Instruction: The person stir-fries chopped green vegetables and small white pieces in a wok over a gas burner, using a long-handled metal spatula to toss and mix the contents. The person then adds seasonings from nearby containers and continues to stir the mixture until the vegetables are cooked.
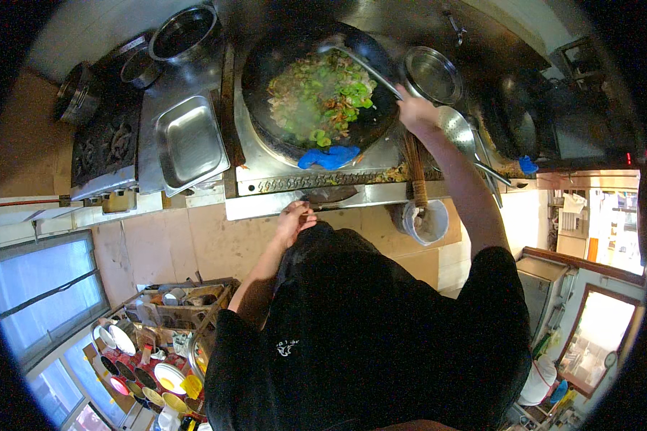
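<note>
My right hand (419, 113) grips the metal handle of a ladle (371, 70). The ladle's head rests at the far side of a large black wok (256, 102). Chopped green vegetables with pale and brown pieces (323, 102) lie in the wok, and some steam hangs over them. A bunched blue cloth (329, 157) sits on the wok's near rim. My left hand (296, 221) hovers by the stove's front edge, close to my body, away from the wok. Its fingers are loosely curled, and I see nothing between them.
On the left are a steel pan (191, 143) and a round pot (183, 35). To the right lie a round metal lid (433, 75), a perforated strainer (455, 129) and a bamboo wok brush (414, 161). A white bucket (428, 223) stands below. Behind left, a cart (215, 301) holds dishes.
</note>
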`<state>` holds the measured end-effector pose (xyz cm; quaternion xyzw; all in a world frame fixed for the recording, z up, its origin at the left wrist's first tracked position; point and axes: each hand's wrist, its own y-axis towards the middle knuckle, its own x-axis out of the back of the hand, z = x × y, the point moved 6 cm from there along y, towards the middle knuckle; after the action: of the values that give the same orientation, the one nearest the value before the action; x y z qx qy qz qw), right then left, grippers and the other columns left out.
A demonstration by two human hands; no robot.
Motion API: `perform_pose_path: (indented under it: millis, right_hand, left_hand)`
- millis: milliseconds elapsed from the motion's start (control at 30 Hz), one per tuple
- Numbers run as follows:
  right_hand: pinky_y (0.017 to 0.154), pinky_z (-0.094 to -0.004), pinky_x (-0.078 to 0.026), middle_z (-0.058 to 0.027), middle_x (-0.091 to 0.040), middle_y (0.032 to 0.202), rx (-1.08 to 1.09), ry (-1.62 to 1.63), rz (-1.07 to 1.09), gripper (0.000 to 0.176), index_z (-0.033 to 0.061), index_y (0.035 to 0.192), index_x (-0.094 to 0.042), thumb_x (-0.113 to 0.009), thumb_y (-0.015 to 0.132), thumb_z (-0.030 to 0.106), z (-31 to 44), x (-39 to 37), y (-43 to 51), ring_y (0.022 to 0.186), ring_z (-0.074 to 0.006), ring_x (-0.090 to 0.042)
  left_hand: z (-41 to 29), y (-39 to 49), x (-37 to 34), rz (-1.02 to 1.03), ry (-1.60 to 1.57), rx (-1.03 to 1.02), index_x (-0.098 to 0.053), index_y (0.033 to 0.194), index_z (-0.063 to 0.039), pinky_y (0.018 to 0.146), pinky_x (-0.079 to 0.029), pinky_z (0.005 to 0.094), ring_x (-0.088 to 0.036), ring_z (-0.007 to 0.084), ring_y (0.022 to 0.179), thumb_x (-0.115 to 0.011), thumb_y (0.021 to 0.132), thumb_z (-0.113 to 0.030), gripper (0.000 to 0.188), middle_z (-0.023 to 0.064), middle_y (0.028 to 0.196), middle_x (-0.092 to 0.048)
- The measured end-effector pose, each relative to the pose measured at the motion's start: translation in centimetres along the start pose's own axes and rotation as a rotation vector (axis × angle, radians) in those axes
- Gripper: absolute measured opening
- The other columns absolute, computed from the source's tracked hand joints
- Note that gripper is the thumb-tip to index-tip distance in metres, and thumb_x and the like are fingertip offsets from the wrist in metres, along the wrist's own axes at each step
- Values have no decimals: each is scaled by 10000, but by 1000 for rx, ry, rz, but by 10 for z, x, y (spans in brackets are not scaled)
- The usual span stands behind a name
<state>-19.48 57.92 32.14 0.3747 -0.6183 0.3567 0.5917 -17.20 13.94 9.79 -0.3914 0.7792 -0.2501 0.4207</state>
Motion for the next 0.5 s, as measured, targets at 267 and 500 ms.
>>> perform_pose_path:
  millis: [267,500]
  right_hand:
    - [545,-419,-494,-85,-643,755,-202,835,326,435,55,1390,-602,-640,1054,328,-37,-28,-189,602,-228,-604]
    - [414,-275,-340,31,-490,638,-354,1254,294,426,89,1423,-573,-600,1076,335,-16,-52,-97,465,-75,-434]
  left_hand:
    - [51,-8,73,-178,14,55,-618,1090,-22,707,-664,350,-719,242,779,-621,1029,-184,173,129,946,-673]
    - [58,17,70,-106,163,4,-614,1098,-26,697,-643,360,-709,233,767,-650,996,-142,159,106,942,-664]
